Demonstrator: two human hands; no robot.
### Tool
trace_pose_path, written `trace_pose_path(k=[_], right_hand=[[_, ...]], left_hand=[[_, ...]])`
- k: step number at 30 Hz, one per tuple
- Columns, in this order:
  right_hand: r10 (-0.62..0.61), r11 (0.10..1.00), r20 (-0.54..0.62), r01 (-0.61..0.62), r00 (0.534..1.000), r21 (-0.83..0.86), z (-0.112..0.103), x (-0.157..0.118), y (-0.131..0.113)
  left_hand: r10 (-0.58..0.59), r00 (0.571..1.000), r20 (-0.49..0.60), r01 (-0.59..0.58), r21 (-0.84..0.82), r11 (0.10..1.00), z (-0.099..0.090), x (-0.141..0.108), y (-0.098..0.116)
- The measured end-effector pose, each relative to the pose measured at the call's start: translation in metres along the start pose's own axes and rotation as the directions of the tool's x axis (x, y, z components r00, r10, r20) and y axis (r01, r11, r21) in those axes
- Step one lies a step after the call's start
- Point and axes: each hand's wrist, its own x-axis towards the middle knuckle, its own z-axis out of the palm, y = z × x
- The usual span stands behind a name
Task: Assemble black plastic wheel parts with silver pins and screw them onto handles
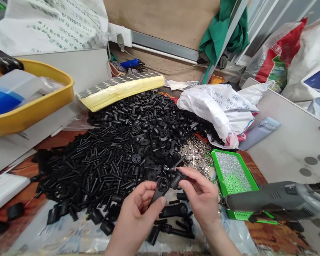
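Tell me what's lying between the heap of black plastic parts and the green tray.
In the head view, a spread of small silver metal pieces lies between the heap of black plastic parts and the green tray, just beyond the right hand.

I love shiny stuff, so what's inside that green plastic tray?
Tiny silvery pieces lie inside the green plastic tray. The grey handheld power tool covers part of the tray's near end, so anything beneath is hidden.
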Motion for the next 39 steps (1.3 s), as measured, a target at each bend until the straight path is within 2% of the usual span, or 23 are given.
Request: trace_pose_path(k=[3,6,12,15,20,24,28,32,39], right_hand=[[-0.016,0.999,0.014,0.017,1.000,-0.028,0.002,-0.007,0.000],[-0.097,0.990,0.016,0.098,0.995,-0.098,0.005,-0.011,0.000],[-0.282,0.939,0.051,0.287,0.958,-0.189,0.006,-0.015,0.001],[-0.352,0.903,0.043,0.352,0.935,-0.246,0.006,-0.019,0.005],[-0.434,0.830,0.059,0.424,0.899,-0.362,0.004,-0.027,0.013],[-0.421,0.835,0.042,0.405,0.906,-0.372,0.006,-0.030,0.017],[-0.368,0.868,0.039,0.358,0.929,-0.345,0.007,-0.029,0.012],[-0.314,0.893,0.109,0.333,0.943,-0.304,0.006,-0.025,0.006],[-0.183,0.940,0.054,0.190,0.982,-0.284,0.010,-0.021,0.005]], left_hand=[[0.000,1.000,-0.028,0.001,0.054,0.999,0.003,0.001,-0.008],[0.022,0.998,-0.051,-0.018,0.081,0.997,0.004,0.001,-0.016],[0.120,0.992,0.047,-0.122,0.042,0.992,0.002,-0.002,-0.024],[0.088,0.994,0.067,-0.085,-0.040,0.996,0.006,-0.006,-0.023],[0.044,0.998,0.036,-0.042,-0.065,0.997,0.017,-0.012,-0.015],[0.078,0.996,-0.051,-0.081,-0.060,0.995,0.026,-0.017,-0.010],[0.116,0.989,-0.097,-0.120,-0.036,0.992,0.027,-0.015,-0.016],[0.140,0.987,-0.078,-0.139,0.009,0.990,0.020,-0.005,-0.028],[0.153,0.985,-0.082,-0.149,0.058,0.987,0.015,0.001,-0.031]])
